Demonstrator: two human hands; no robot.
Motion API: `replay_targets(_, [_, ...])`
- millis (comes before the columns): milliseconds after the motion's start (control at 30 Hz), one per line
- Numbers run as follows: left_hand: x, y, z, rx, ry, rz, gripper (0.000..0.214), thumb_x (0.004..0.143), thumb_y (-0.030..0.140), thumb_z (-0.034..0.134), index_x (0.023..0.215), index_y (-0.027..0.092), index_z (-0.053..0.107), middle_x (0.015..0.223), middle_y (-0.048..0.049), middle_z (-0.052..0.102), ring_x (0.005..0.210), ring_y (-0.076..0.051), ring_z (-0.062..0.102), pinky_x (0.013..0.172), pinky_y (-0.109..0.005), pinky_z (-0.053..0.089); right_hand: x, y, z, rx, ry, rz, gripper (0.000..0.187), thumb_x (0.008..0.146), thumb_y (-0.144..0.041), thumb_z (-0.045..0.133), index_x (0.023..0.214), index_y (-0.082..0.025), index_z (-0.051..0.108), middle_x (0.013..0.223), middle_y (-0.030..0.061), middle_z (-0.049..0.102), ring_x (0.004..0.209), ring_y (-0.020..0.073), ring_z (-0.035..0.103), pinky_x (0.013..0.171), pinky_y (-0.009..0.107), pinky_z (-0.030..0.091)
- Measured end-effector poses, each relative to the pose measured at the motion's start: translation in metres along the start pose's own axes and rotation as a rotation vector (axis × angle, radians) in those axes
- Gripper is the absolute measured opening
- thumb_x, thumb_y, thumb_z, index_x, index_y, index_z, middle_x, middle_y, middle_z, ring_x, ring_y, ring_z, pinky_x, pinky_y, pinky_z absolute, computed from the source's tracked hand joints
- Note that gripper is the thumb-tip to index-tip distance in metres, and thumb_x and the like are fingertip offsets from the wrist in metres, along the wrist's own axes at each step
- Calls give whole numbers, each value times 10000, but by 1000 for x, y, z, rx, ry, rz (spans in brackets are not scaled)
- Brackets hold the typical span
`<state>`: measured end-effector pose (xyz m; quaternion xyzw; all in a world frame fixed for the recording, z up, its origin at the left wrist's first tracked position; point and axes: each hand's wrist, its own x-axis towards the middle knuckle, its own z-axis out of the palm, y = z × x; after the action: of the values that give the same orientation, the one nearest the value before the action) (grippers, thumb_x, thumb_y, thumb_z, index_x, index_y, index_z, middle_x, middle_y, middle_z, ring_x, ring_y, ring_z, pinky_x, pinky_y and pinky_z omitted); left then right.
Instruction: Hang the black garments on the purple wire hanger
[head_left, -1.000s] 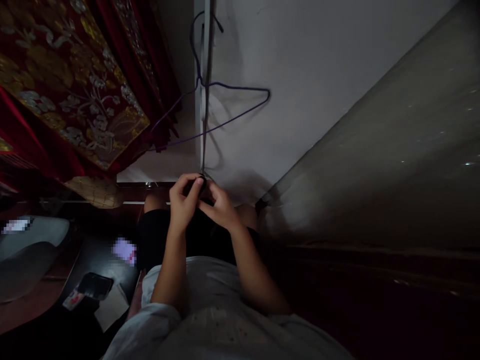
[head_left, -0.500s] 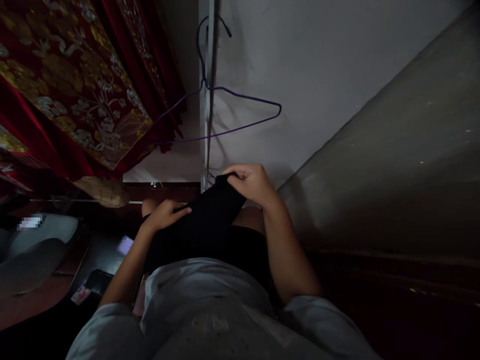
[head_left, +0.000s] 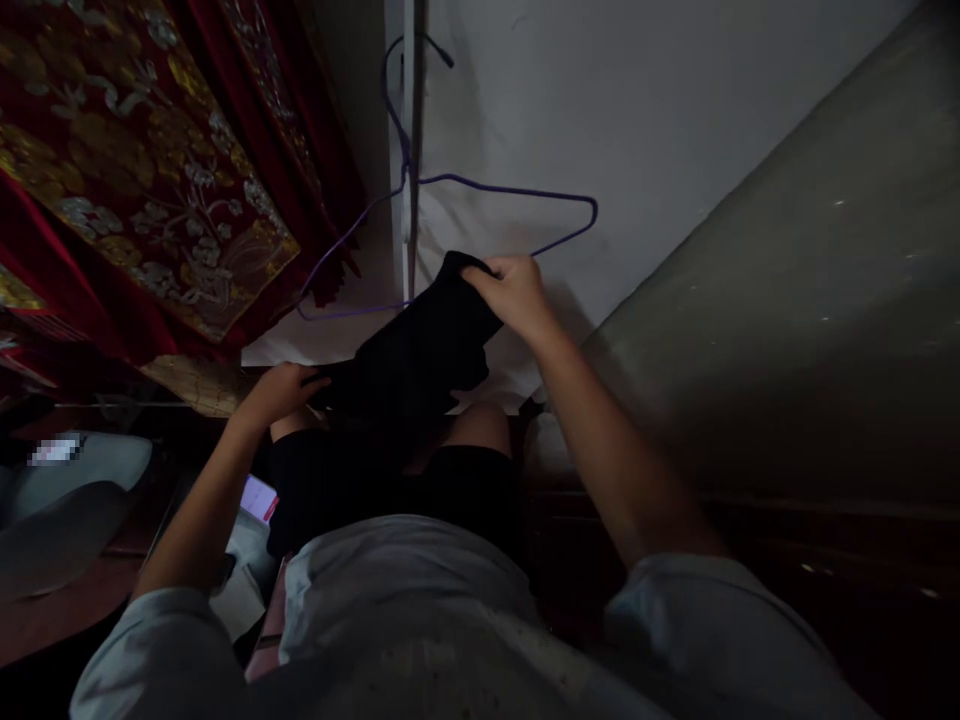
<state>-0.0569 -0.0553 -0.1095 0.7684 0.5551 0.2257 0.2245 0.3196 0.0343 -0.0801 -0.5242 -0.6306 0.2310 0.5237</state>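
Gripping with left hand (head_left: 281, 390) and right hand (head_left: 519, 292), I hold black cloth (head_left: 420, 345) spread between them.
At far left, red embroidered fabric (head_left: 150, 170) hangs above a grey chair (head_left: 82, 490); to the chair's right, a lit screen (head_left: 259, 497) shows beside my dark shorts (head_left: 307, 490). My left hand, near my left knee, has its fingers closed on the cloth's lower left end. The cloth slants up from there to the right, in front of my knees, and hides part of the lower bar of a purple hanger (head_left: 510, 188); whether they touch I cannot tell. My right hand pinches the cloth's raised upper corner between thumb and fingers, just below the hanger's right arm. At far right, a sloping grey surface (head_left: 787, 300) meets the pale wall (head_left: 615, 100).
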Motion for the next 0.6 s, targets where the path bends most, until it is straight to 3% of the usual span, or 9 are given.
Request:
replay_targets(67, [10,6,-16,-20,33,7,217,782,342,781,629,217,695,643,-62,642,655,-241,628,790,-340,495,-6,-8,-20,-26,0,-24,441,823,-252,696,490,-188,414,493,-51,276,490,68,273,476,258,180])
replay_targets(133, [21,22,-32,-61,112,94,158,748,288,794,650,199,707,811,-89,689,814,-270,667,896,-371,509,-10,-14,-33,-32,15,-46,398,815,-253,684,502,-184,448,486,-48,289,485,72,292,464,252,178])
replay_targets(200, [33,46,-44,-138,152,197,93,710,220,792,675,183,715,990,-110,699,1001,-308,666,1011,-415,498,-14,-17,-39,-34,33,-71,399,812,-254,678,500,-183,441,487,-46,288,490,70,290,465,250,173])
replay_targets(300, [49,85,-52,-316,100,305,75,697,155,766,672,159,695,1124,-124,687,1143,-333,639,1097,-467,477,-24,-21,-37,-32,43,-97,434,830,-239,660,500,-183,382,506,-43,280,511,63,275,489,254,178])
replay_targets(367, [57,105,-51,-355,116,362,46,719,136,732,695,155,698,1157,-117,691,1183,-328,631,1123,-481,467,-31,-24,-33,-26,36,-108,441,858,-246,633,522,-185,355,526,-39,288,523,65,280,507,257,191])
replay_targets(433, [64,116,-49,-313,246,408,83,736,120,703,799,167,728,1161,-98,699,1202,-312,628,1122,-479,475,-39,-25,-31,-18,20,-129,438,881,-268,612,542,-188,345,542,-35,304,530,72,297,520,257,207])
replay_targets(500, [69,119,-46,-268,396,431,228,739,113,699,950,190,737,1123,-78,713,1161,-285,651,1068,-448,526,-45,-24,-31,-22,21,-167,428,896,-295,609,558,-191,367,551,-31,339,539,84,342,534,256,244])
replay_targets(600, [70,117,-47,-245,457,430,335,761,114,683,1081,201,730,1035,-45,738,1029,-239,696,970,-388,581,-49,-20,-38,-42,105,-242,295,911,-312,619,654,-191,537,655,3,533,635,129,510,614,268,381])
